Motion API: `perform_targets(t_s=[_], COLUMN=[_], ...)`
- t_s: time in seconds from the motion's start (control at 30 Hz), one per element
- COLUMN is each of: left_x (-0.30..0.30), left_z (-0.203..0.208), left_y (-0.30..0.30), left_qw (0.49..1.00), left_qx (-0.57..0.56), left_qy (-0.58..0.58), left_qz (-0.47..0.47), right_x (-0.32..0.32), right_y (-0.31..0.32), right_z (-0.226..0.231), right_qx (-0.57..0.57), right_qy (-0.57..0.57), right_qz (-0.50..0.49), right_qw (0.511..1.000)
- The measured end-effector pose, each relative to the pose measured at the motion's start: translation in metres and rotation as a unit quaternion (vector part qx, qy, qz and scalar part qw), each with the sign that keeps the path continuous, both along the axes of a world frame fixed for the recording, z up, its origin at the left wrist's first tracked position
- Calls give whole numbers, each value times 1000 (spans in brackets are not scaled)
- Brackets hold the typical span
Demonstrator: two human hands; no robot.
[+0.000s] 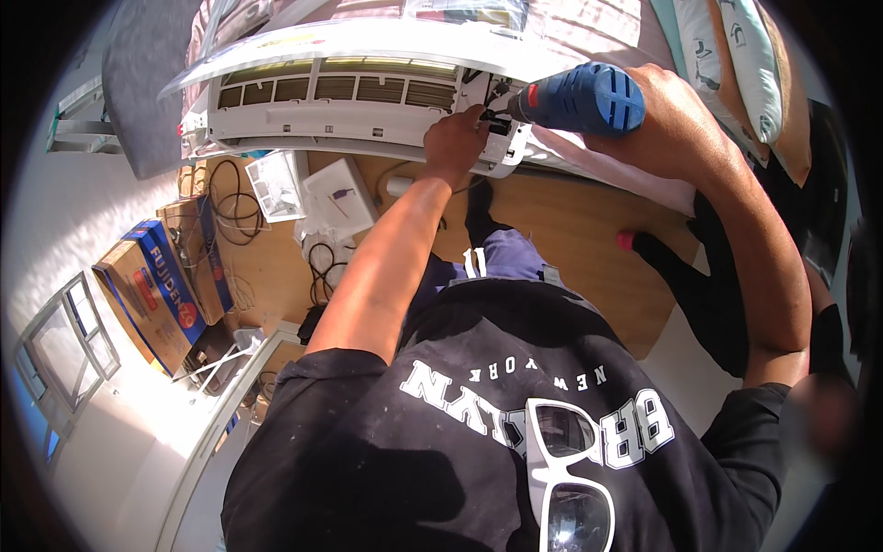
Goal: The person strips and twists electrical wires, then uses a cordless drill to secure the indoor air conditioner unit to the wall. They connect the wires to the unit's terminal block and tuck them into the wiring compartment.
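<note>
Sunglasses: a white-framed pair [563,478] hangs on the person's black shirt [460,432], at the lower edge of the view, far below the air conditioner unit.

Left hand: the left hand [455,138] is closed into a loose fist and presses on the right end of the white air conditioner unit [340,92] – its fingers are curled at the spot where the drill tip meets the unit. What it pinches there, if anything, I cannot tell.

Right hand: the right hand [671,115] is wrapped tight around the blue power drill [575,97], gripping its body from the right side.

Drill: it lies almost level, with the red collar and dark tip pointing left into the right end of the unit, touching the unit just beside the left hand.

Air conditioner unit: white and long, its front cover lifted, rows of grille slots open on the top face; it stretches left from the two hands.

Floor: the wooden floor [570,230] lies below the unit. On it, under the left part of the unit, are white foam packing pieces [313,193], black cables [235,202] and a blue and orange cardboard box [152,290].

Pillows: patterned pillows [750,55] lie to the right of the unit – beyond the right hand.
</note>
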State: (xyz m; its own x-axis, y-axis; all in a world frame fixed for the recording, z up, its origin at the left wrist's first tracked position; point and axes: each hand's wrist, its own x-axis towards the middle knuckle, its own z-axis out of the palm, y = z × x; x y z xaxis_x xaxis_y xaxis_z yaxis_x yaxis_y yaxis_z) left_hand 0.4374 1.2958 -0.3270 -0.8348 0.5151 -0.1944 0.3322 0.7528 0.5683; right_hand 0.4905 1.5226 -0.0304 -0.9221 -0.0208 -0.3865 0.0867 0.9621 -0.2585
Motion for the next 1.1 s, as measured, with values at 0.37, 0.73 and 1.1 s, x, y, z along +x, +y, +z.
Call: perform_targets(t_s=[0.37,0.73,1.1], left_x=[-8,-13,-8], left_z=[5,-11,22], left_y=[34,36,-7], left_qw=[987,988,979], left_qx=[-145,-137,111], left_qy=[-11,-8,-104], left_qz=[-69,-76,138], right_x=[25,164,226], right_y=[14,42,39], right_z=[-10,-13,-209], right_qx=[-34,-327,-87], right_qy=[35,39,16], right_qz=[-31,-221,-209], right_qw=[998,918,974])
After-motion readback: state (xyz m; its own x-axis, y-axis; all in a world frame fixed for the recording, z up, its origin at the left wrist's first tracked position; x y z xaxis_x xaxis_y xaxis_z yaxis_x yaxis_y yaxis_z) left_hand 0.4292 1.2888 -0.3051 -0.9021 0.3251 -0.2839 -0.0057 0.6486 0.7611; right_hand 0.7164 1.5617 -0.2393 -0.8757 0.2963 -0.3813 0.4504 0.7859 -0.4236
